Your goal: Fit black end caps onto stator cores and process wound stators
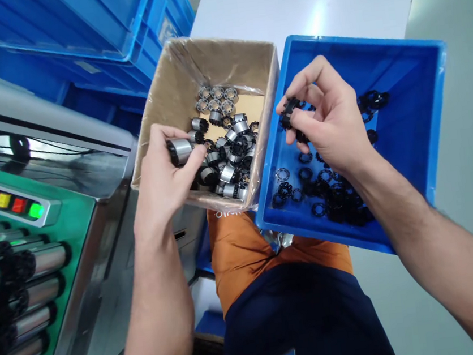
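Observation:
My left hand [163, 177] is closed on a small silver cylinder with black ends [180, 151], held at the near left edge of a cardboard box [173, 73] lined with clear plastic. Several more of these metal cylinders [226, 144] lie heaped in the box. My right hand [328, 118] pinches a stack of black plastic rings [291, 115] over a blue plastic bin [410, 123]. Loose black rings [327, 190] are scattered on the bin's floor.
A green machine panel [67, 231] with red, yellow and green buttons [6, 202] and rows of metal rollers [22, 282] stands at the left. Stacked blue crates [88, 40] fill the upper left. A white table top [285, 1] lies beyond. My lap shows below.

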Available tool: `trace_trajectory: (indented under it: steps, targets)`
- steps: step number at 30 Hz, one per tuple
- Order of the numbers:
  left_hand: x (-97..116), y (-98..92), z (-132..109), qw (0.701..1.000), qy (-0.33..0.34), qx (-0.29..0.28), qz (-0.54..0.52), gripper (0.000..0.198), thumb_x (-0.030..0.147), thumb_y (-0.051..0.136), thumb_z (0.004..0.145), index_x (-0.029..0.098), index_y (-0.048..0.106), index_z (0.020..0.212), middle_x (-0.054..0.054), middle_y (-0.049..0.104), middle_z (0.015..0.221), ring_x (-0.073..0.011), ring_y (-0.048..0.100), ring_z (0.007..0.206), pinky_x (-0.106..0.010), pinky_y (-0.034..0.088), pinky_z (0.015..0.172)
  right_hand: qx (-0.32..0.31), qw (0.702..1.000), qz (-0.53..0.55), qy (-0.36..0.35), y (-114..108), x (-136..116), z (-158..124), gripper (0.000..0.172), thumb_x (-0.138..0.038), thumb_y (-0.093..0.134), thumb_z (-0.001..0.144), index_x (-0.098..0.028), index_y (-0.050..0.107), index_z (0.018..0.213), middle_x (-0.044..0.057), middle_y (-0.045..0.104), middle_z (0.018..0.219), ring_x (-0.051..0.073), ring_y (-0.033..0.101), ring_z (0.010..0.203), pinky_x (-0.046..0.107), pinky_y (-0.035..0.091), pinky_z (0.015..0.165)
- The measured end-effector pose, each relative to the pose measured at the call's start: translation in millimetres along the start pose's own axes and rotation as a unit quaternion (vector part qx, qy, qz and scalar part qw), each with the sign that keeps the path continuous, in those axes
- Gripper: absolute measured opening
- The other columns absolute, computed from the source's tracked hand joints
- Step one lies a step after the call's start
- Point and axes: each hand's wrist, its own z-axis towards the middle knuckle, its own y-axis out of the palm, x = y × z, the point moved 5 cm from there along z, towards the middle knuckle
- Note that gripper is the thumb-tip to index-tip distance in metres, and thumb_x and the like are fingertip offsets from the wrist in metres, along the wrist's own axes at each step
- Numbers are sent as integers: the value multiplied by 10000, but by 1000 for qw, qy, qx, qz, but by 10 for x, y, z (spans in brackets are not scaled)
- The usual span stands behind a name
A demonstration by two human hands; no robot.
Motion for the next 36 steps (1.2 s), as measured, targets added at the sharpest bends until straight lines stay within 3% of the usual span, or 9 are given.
trace_trajectory:
  steps: [3,6,9,12,17,20,22,26,36]
  targets:
    - [-46,-187,-35,952,-40,-43,302,365,531,742,1089,274,750,1347,-124,823,1257,-410,803,1172,-577,628,1105,-36,999,8,26,64,-8,-25,376,-520,984,1034,-283,761,1221,28,827,1153,177,819,818,248,642,571]
    - [-106,-158,-20,905,-66,-93,409,355,436,796,1030,289,802,1353,-172,799,1344,-493,799,1217,-658,627,1079,-65,996,34,58,141,-17,-60,430,-570,992,1015,-286,794,1270,41,827,1172,200,825,863,269,648,573]
    - [-139,-174,76,959,-37,-13,282,632,487,1038,854,329,798,1417,-122,783,1202,-435,774,1180,-571,632,1045,-83,991,67,76,199,-53,-84,463,-651,943,1044,-281,819,1291,49,826,1162,178,799,815,248,588,511]
    - [-121,-123,147,997,-9,51,-61,673,471,1067,853,293,769,1429,-20,693,988,-229,685,882,-402,616,851,-115,985,90,95,265,-111,-113,457,-648,943,1043,-266,846,1275,31,821,1056,141,738,720,216,520,458]
    - [166,470,112,875,-80,4,-478,382,190,952,851,275,710,1134,19,704,984,-139,718,857,-273,635,769,-165,974,113,102,325,-217,-152,455,-488,1052,955,-243,861,1286,1,842,1034,82,648,614,191,504,446]
    - [305,838,43,838,-110,19,-534,236,397,870,1041,270,692,1131,1,756,971,-142,758,810,-256,611,675,-168,974,111,104,304,-249,-143,563,-451,1096,898,-226,843,1348,27,878,1153,108,763,716,174,529,476]
    - [339,1012,-11,836,-129,14,-534,432,703,733,1139,275,708,1188,3,730,858,-137,694,645,-261,515,539,-167,976,94,103,289,-271,-129,631,-461,1121,862,-207,837,1364,39,891,1120,155,833,817,184,584,536]
    - [392,1106,-126,838,-143,-14,-526,863,1084,425,1043,254,651,967,27,516,605,-102,433,432,-269,334,409,-143,984,73,79,267,-348,-108,607,-374,1174,779,-167,870,1262,31,903,976,179,850,813,256,701,694]
    - [456,1130,-258,855,-81,-31,-511,572,825,564,1174,273,713,1165,14,667,788,-113,540,481,-250,386,423,-48,999,16,17,305,-340,-211,440,-404,1116,879,-178,919,1202,41,911,1004,205,895,894,311,768,827]
